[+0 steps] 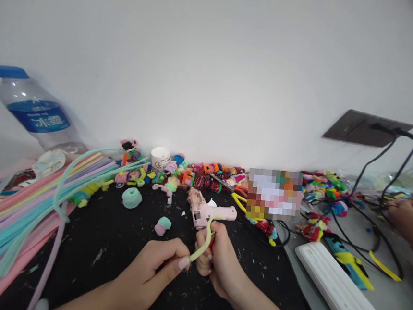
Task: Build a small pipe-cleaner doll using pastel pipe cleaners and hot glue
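Note:
My left hand (pixel 162 269) pinches one end of a pale yellow pipe cleaner (pixel 204 245) between thumb and index finger. The fuzzy strip curves up across the front of my right hand (pixel 217 257), its far end bent to the right. My right hand is closed in a fist; a bit of something red (pixel 212 238) shows between its fingers, mostly hidden. Just beyond it lies a pink glue gun (pixel 203 216) with a crusted brownish nozzle. To the left sit a mint-green coil (pixel 132 197) of pipe cleaner and a small mint-and-lilac piece (pixel 163 225).
Bundled pastel pipe cleaners (pixel 42 218) and a water bottle (pixel 37 111) stand left. Colourful fuzzy figures and a paper cup (pixel 160 158) line the wall. Yellow-handled pliers (pixel 239 201), a white power strip (pixel 346 292), cables and another person's hand (pixel 408 221) are right.

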{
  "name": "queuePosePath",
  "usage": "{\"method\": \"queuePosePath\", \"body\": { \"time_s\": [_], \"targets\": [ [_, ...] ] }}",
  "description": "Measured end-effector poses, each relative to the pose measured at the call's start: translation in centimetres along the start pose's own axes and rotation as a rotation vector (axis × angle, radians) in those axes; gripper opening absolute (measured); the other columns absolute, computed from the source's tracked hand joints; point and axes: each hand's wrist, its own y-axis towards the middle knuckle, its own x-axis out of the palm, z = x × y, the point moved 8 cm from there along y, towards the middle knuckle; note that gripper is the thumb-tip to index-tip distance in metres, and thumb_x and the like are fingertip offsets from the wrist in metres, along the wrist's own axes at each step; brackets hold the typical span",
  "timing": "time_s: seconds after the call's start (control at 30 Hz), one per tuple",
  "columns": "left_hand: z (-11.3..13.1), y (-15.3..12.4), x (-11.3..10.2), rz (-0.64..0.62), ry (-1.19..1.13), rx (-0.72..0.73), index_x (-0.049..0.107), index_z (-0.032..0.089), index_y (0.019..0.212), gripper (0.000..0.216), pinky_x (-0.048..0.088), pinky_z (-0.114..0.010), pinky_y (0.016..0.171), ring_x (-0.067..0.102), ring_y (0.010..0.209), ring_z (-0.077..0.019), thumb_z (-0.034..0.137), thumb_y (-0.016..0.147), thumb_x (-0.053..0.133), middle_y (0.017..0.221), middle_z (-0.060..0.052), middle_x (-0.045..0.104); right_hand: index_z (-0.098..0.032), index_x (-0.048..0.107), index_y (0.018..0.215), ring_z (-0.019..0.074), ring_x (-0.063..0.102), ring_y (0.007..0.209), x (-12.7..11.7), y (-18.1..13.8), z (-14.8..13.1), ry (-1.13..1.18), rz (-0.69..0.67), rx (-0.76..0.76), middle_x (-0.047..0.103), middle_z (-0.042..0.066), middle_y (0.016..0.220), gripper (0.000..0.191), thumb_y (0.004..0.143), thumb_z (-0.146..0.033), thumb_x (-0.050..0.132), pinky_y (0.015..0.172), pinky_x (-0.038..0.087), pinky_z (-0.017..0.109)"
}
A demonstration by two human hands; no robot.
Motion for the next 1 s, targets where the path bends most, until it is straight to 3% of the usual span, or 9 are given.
{"method": "queuePosePath", "body": {
  "time_s": [0.4, 0.73, 1.0],
  "targets": [
    [-0.24, -0.04, -0.06, 0.007, -0.012, 0.001, 0.050, 0.017, 0.072, 0.023, 0.025, -0.018, 0.044, 0.030, 0.042, -0.0071, 0.027, 0.090, 0.038, 0.049, 0.008, 0.032, -0.020, 0.029, 0.040, 0.0042, 0.010, 0.030, -0.03, 0.03, -0.16, -0.011, 0.002, -0.016, 0.019, -0.009, 0.032, 0.049, 0.086, -0.033, 0.017, 0.035, 0.005, 0.020],
    [0.13, -0.07, -0.27, 0.057, -0.019, 0.023, 0.050, 0.018, 0.071, 0.024, 0.025, -0.019, 0.045, 0.030, 0.041, -0.0068, 0.026, 0.089, 0.038, 0.047, 0.009, 0.032, -0.020, 0.028, 0.041, 0.0028, 0.010, 0.030, 0.23, 0.15, 0.03, 0.073, -0.108, -0.004, 0.020, -0.010, 0.033, 0.053, 0.085, -0.048, 0.024, 0.035, 0.005, 0.019],
    [-0.06, -0.10, -0.12, 0.021, 0.008, 0.010, 0.050, 0.018, 0.072, 0.024, 0.026, -0.019, 0.046, 0.031, 0.042, -0.0069, 0.027, 0.090, 0.037, 0.047, 0.009, 0.032, -0.020, 0.029, 0.042, 0.0032, 0.011, 0.028, -0.15, 0.21, 0.07, 0.049, -0.019, -0.017, 0.021, -0.010, 0.030, 0.048, 0.085, -0.041, 0.024, 0.033, 0.006, 0.019]
  ]
}}
